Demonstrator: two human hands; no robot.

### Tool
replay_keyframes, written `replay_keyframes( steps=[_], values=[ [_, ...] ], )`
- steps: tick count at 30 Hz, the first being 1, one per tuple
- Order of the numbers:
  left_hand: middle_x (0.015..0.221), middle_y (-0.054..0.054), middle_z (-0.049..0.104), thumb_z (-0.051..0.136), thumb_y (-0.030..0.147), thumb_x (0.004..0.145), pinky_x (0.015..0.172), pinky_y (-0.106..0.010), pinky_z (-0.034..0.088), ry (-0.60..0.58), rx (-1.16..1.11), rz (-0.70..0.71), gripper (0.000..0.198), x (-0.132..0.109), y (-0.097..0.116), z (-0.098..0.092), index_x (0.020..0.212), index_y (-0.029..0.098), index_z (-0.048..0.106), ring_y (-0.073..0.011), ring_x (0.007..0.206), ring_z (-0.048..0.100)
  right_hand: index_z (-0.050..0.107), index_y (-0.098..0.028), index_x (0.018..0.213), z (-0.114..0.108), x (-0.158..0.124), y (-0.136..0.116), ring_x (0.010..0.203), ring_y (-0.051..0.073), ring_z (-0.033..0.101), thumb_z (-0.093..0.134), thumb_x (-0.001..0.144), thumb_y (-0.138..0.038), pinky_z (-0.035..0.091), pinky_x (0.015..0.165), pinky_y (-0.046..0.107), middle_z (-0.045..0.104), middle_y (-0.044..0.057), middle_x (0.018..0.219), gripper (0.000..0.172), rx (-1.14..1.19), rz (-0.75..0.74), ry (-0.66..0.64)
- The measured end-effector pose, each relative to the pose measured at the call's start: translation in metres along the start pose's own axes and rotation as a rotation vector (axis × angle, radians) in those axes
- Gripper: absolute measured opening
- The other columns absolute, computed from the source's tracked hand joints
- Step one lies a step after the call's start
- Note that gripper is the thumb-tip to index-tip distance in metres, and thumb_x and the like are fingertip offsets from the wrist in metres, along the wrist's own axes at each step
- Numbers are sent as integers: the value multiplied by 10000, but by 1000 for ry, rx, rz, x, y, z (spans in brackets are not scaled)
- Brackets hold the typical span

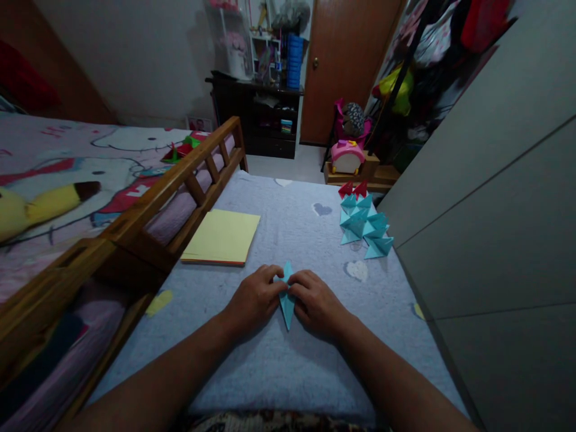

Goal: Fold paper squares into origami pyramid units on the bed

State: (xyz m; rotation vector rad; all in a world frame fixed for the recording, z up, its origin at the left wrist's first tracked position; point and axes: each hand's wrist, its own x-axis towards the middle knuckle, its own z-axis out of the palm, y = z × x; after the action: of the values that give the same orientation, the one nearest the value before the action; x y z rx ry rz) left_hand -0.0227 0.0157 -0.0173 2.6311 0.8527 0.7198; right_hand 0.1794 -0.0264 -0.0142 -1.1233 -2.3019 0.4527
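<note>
- Left hand (255,297) and right hand (317,301) — both pinching the blue paper (287,311) around its middle, over the sheet (279,375).
- Mid-fold, it seems — next move calls for matched edges, firm crease.
- Beyond: paper stack (222,237) left, folded pieces (354,223) right.

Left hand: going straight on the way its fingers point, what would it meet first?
The folded blue paper, which it is touching; the right hand looks next in line, though exact depth is unclear.
</note>
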Motion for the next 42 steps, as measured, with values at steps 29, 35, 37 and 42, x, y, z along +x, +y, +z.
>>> replay_keyframes(
  steps=[29, 35, 37, 42],
  values=[
    [904, -51, 624, 552, 69, 830, 783, -316, 455, -148, -146, 0, 124, 2, -7, -9, 843, 180, 606, -205, 875, 575, 585, -200, 917, 0, -1, 1, 1017, 235, 544, 564, 811, -74, 486, 933, 404, 627, 96, 1072, 166, 10, 2, -6],
    [892, -49, 623, 555, 65, 811, 775, -314, 453, -134, -159, -3, 124, 3, -7, -8, 828, 180, 598, -206, 869, 576, 589, -203, 920, -1, -1, -1, 1018, 237, 547, 573, 806, -81, 485, 937, 407, 626, 95, 1070, 168, 16, 8, -4],
    [893, -48, 623, 556, 64, 810, 777, -314, 454, -130, -159, 4, 127, 3, -8, -7, 830, 182, 599, -206, 869, 576, 591, -203, 919, -1, -1, -1, 1025, 237, 547, 570, 803, -78, 486, 939, 408, 628, 97, 1075, 172, 20, 10, 0],
    [895, -44, 622, 555, 71, 812, 783, -314, 459, -127, -153, -4, 132, 2, -8, -7, 841, 187, 612, -203, 873, 578, 591, -206, 920, 0, -1, 1, 1010, 237, 548, 563, 796, -84, 492, 922, 415, 627, 98, 1064, 176, 24, -6, 13]
  ],
)
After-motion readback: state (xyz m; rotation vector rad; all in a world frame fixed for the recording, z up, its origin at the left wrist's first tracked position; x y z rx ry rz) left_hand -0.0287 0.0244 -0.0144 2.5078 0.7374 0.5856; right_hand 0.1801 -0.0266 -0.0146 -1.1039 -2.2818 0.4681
